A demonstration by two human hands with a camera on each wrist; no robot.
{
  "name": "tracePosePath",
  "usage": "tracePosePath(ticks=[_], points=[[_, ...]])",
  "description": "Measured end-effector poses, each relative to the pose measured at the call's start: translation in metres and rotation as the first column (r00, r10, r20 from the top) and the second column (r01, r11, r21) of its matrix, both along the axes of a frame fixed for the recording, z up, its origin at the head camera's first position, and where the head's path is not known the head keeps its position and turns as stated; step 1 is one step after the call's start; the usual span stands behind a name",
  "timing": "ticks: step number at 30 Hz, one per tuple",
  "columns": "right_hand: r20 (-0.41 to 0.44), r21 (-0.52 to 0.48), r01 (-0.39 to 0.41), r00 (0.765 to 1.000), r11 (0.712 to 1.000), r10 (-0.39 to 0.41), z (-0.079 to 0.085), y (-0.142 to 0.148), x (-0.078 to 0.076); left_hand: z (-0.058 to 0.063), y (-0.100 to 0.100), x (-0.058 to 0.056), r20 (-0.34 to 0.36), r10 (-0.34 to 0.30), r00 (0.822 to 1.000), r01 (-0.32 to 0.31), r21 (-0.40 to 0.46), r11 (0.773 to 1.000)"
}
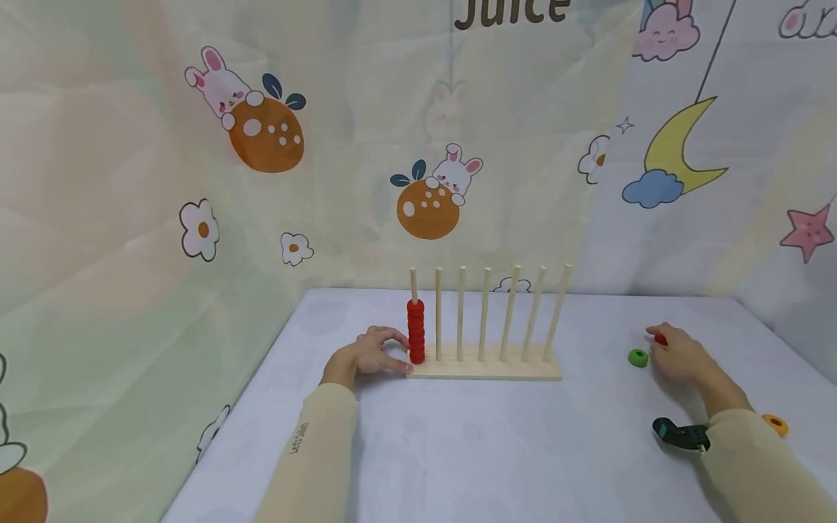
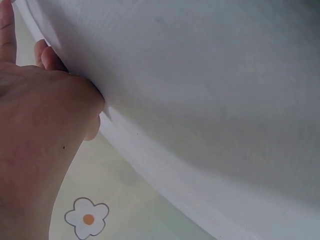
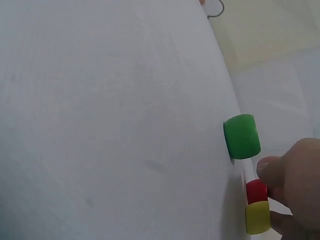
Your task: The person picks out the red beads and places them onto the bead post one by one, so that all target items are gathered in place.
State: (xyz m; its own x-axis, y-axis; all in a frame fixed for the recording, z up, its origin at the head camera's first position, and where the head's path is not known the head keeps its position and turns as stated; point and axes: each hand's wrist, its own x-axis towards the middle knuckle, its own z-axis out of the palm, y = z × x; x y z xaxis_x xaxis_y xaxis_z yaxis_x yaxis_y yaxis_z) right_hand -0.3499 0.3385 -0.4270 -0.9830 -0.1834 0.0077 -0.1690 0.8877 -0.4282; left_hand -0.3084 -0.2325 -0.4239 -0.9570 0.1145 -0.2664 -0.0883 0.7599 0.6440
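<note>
A pale wooden peg stand [image 1: 484,370] stands at the back of the table, with several upright pegs. Red beads [image 1: 416,330] are stacked on its leftmost peg. My left hand [image 1: 373,352] grips the stand's left end, thumb at the front corner and fingers beside the bead stack. Far to the right, my right hand [image 1: 683,356] pinches a loose red bead [image 3: 257,191] between thumb and fingers, low over the table. Beside it lies a green bead [image 1: 638,357]. In the right wrist view a yellow bead [image 3: 258,218] overlaps the red one.
An orange bead [image 1: 776,425] lies by the right sleeve. A black wrist-worn device [image 1: 680,434] sticks out from that sleeve over the white table [image 1: 484,450]. Printed cloth [image 1: 353,109] hangs behind the table and along its sides.
</note>
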Motion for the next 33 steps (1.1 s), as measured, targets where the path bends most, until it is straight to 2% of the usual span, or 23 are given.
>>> tracePosePath(ticks=[9, 13, 17, 23, 28, 33], points=[[-0.103, 0.027, -0.007, 0.995, 1.000, 0.010, -0.003, -0.003, 0.002, -0.004, -0.003, -0.005, -0.003, -0.024, 1.000, 0.024, -0.012, 1.000], [-0.102, 0.035, 0.003, 0.995, 0.999, 0.001, -0.002, 0.003, 0.004, -0.002, 0.001, -0.006, -0.005, -0.042, 0.999, 0.042, -0.019, 0.999], [-0.069, 0.029, 0.045, 0.997, 0.999, -0.043, 0.000, 0.006, 0.007, 0.003, 0.006, -0.003, -0.005, -0.046, 0.999, 0.046, -0.013, 0.999], [-0.078, 0.009, 0.075, 0.994, 0.997, -0.074, 0.002, 0.003, 0.012, 0.000, 0.005, -0.006, -0.006, -0.031, 0.999, 0.031, -0.021, 0.999], [-0.193, -0.047, 0.066, 0.978, 0.997, -0.074, 0.006, -0.010, 0.017, -0.003, 0.001, -0.005, -0.005, -0.027, 1.000, 0.027, -0.034, 0.999], [-0.350, -0.088, 0.043, 0.934, 0.995, -0.071, 0.015, -0.023, 0.018, -0.003, -0.003, -0.003, -0.003, -0.020, 1.000, 0.020, -0.030, 0.999]])
